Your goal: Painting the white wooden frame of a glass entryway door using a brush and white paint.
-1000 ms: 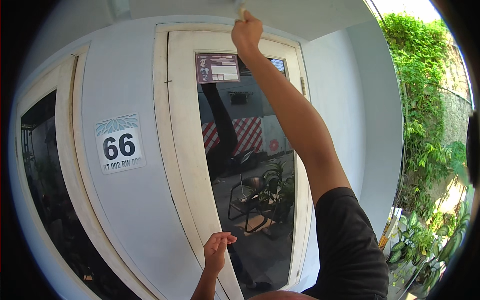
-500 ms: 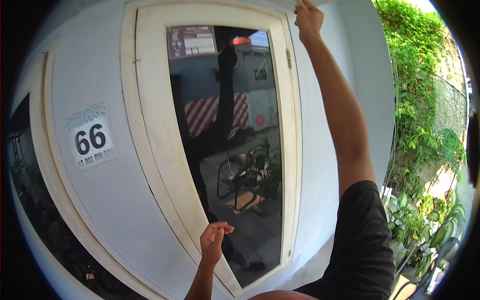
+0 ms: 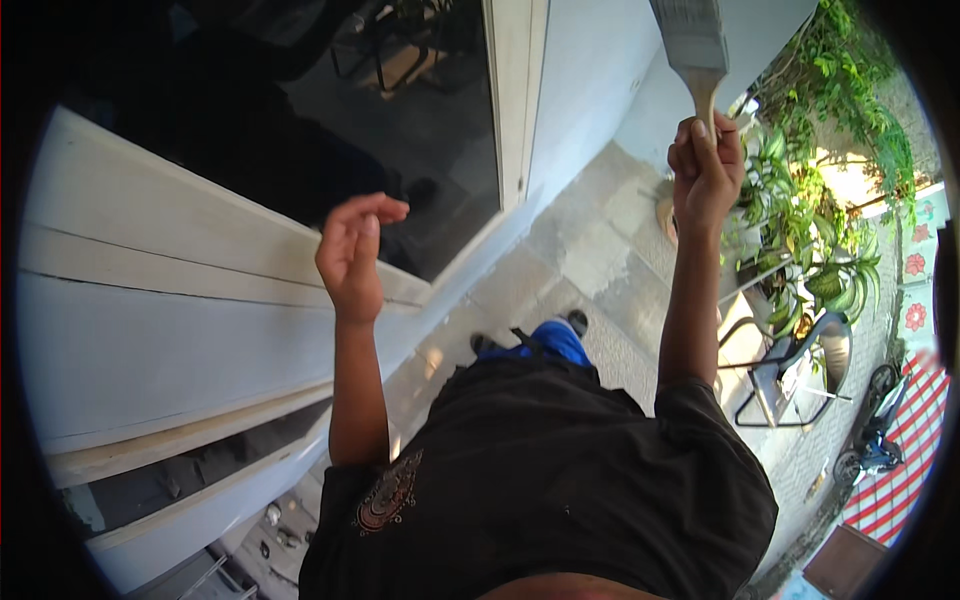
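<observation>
My right hand point(image 3: 706, 172) grips the wooden handle of a wide, flat paintbrush point(image 3: 693, 35), fingers wrapped round it and the thumb along it. The brush stands upright, its grey head uppermost and partly cut off by the picture's upper edge. My left hand point(image 3: 352, 262) is raised with its fingers loosely bent and the thumb apart from the palm. Nothing shows in it. It is nearest to the door point(image 3: 170, 195), which has a cream frame and dark glass point(image 3: 330, 120); I cannot tell whether it touches.
Grey paving point(image 3: 610, 255) lies under my feet. Leafy potted plants point(image 3: 775, 210) and a black-framed chair point(image 3: 775, 375) stand at the right. Farther out are a parked motorbike point(image 3: 875, 430) and a red-and-white striped wall point(image 3: 910, 440). At the lower left runs a window ledge point(image 3: 190, 430).
My view has swung downward and to the right. My right arm has come down from its high reach by the door top, bringing the whole brush handle into view. My left hand stays loosely bent.
</observation>
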`<state>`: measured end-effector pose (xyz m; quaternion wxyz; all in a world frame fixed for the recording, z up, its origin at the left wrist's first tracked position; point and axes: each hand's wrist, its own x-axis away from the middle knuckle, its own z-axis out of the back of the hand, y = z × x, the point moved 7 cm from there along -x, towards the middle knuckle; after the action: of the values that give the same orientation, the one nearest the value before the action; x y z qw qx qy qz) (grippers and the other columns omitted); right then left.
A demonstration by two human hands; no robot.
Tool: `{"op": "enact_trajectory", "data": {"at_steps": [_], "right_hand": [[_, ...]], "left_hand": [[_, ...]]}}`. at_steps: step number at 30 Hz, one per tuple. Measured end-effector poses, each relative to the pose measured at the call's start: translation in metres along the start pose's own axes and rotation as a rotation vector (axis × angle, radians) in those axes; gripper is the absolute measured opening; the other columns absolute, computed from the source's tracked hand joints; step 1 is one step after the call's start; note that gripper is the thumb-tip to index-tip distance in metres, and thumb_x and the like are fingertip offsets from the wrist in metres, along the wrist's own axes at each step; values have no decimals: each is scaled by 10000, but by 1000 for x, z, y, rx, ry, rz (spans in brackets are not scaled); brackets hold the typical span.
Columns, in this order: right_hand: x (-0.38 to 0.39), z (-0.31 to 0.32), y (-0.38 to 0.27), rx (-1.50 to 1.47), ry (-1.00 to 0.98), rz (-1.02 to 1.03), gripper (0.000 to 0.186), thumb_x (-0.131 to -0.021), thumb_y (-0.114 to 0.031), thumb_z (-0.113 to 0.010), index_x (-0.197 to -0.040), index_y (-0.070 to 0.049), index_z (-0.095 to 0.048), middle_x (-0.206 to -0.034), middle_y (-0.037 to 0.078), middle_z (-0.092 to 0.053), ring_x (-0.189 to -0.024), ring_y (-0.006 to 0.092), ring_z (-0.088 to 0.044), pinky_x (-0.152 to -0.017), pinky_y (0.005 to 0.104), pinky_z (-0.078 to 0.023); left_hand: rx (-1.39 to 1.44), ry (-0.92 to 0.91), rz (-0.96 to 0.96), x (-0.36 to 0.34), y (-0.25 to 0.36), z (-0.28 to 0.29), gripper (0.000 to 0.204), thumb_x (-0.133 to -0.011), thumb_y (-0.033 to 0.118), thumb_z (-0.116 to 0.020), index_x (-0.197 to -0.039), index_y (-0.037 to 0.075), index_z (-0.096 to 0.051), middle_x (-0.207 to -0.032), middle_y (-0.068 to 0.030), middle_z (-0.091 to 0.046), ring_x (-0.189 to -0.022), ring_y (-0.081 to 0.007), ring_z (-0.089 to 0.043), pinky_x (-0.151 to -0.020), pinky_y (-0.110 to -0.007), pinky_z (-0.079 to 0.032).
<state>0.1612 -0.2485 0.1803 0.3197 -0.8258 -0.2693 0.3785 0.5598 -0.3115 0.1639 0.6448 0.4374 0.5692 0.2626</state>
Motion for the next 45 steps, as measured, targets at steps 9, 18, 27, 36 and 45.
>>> {"op": "enact_trajectory", "data": {"at_steps": [9, 18, 27, 36, 45], "right_hand": [[145, 197, 82, 43, 382, -516, 178, -950, -52, -577, -1127, -36, -566, -821, 110, -626, -540, 63, -399, -489, 220, -314], [139, 340, -8, 130, 498, -427, 194, -955, -66, -572, -1147, -37, -578, -833, 132, -637, -577, 95, -418, -543, 249, -350], [219, 383, -58, 214, 724, -362, 168, -952, -64, -569, -1114, -24, -588, -839, 132, -644, -600, 99, -417, -553, 253, -354], [306, 356, -92, 226, 952, -213, 164, -948, -50, -566, -1106, -11, -588, -837, 145, -656, -602, 109, -426, -556, 266, -358], [351, 324, -104, 293, 1080, -138, 122, -961, -60, -546, -1061, -9, -593, -869, 132, -619, -605, 88, -389, -557, 235, -345]], "left_hand": [[-99, -11, 113, -8, -52, -77, 247, -983, 68, -449, -1167, -19, -589, -1019, -177, -678, -969, -243, -652, -932, -401, -509], [-41, -124, 150, -2, -89, -198, 269, -976, 50, -425, -1181, -59, -561, -1034, -225, -665, -978, -272, -650, -921, -417, -524], [147, -315, 177, -14, -125, -278, 257, -953, 30, -443, -1152, -71, -572, -1012, -222, -679, -942, -270, -668, -890, -392, -537], [282, -524, 125, -25, -130, -320, 284, -955, 32, -414, -1169, -80, -564, -1010, -247, -676, -959, -293, -670, -890, -413, -537], [296, -662, 145, -13, -128, -332, 304, -973, 51, -394, -1197, -72, -559, -1057, -262, -662, -1006, -321, -651, -932, -442, -516]]}}
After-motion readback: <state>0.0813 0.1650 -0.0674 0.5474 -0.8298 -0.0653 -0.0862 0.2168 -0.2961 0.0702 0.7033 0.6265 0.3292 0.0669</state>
